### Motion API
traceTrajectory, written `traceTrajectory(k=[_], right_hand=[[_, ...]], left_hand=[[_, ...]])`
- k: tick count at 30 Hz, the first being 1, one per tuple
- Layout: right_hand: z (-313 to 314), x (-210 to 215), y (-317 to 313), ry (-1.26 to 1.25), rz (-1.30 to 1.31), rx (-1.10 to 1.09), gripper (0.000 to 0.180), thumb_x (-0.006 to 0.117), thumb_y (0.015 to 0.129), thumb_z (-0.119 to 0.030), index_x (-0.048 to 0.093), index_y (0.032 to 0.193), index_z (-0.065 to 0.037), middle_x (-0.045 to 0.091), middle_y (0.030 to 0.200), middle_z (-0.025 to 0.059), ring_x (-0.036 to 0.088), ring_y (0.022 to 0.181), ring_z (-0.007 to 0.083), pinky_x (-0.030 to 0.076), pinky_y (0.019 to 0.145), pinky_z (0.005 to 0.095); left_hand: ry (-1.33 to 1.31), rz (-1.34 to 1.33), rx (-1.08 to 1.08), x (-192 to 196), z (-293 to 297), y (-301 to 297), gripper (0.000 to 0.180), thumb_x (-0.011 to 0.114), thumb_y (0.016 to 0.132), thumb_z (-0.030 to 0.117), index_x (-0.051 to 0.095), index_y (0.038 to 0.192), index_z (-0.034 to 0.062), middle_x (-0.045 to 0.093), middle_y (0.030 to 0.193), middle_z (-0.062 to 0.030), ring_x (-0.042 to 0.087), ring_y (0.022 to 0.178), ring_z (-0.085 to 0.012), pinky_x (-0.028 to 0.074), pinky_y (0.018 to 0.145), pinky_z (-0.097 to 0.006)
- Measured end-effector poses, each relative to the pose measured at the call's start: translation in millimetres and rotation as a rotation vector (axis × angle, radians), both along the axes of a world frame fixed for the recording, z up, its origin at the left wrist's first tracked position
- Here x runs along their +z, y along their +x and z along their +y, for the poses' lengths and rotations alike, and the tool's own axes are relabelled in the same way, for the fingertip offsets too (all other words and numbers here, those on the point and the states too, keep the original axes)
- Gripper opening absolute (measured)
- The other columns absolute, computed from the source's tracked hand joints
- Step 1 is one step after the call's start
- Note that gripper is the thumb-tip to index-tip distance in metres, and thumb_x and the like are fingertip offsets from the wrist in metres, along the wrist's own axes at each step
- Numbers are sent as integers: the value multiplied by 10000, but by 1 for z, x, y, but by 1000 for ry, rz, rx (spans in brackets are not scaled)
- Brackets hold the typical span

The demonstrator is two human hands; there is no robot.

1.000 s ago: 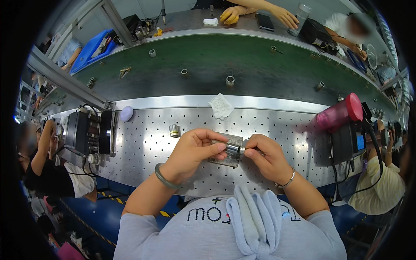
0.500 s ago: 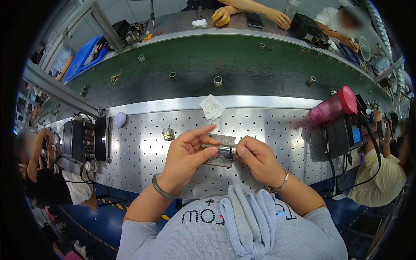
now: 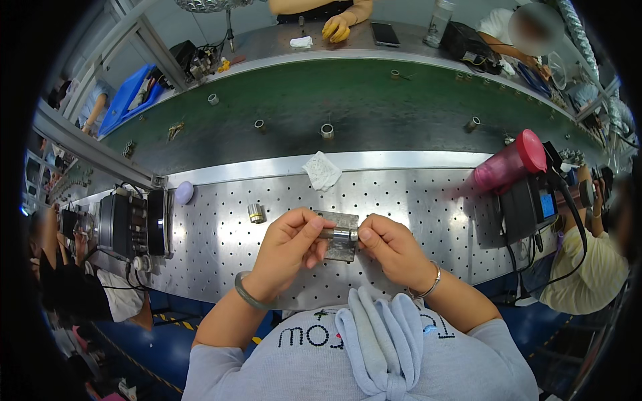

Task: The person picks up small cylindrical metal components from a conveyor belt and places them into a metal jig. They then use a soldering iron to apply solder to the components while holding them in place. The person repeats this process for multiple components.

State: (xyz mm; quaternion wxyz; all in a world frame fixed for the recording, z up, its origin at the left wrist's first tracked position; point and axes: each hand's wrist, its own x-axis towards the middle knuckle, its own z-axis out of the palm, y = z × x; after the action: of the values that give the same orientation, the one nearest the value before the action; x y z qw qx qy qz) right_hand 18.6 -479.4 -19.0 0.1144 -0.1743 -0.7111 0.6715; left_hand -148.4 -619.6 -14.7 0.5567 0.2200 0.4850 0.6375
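1. Centrally in the head view, the left hand (image 3: 291, 246) has its grip closed on the left end of a metal cylinder (image 3: 342, 234).
2. The right hand (image 3: 394, 252) pinches at its right end.
3. The cylinder is over a grey plate (image 3: 342, 253) on the perforated counter (image 3: 200, 234).
4. Farther left sits a gold-ringed part (image 3: 255, 213).

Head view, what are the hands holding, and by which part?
A metal cylinder: the left hand holds its left end; the right hand pinches its right end.
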Motion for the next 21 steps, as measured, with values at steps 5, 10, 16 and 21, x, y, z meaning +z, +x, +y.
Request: traceTrajectory(k=[5,10,16,21], right_hand=[[1,-1,0,-8,7,-6,280,476,972,-242,510,785,-37,485,670,10,426,617,99,385,589,246],[3,-1,1,-14,15,5,294,468,976,-251,509,779,-36,482,663,12,424,612,101,385,586,248],[1,-2,-1,-20,8,15,311,461,978,-261,513,778,-29,491,663,19,427,613,110,395,598,256],[3,-2,0,-34,5,-1,316,454,980,-256,512,778,-20,494,669,31,436,627,119,405,615,265]], left_hand=[[14,269,31,18,8,8,253,559,914,83,576,1145,-21,616,816,-60,578,622,-81,464,532,-187],[-212,263,-174,39,10,-2,251,585,890,80,601,1118,-24,617,823,-71,613,713,-127,483,587,-237],[135,1440,-294,45,10,-13,326,655,813,99,618,1131,43,631,826,-101,626,719,-216,481,618,-311],[6,1375,-357,58,19,-9,265,678,786,134,614,1027,42,629,852,-112,614,728,-288,477,634,-353]])
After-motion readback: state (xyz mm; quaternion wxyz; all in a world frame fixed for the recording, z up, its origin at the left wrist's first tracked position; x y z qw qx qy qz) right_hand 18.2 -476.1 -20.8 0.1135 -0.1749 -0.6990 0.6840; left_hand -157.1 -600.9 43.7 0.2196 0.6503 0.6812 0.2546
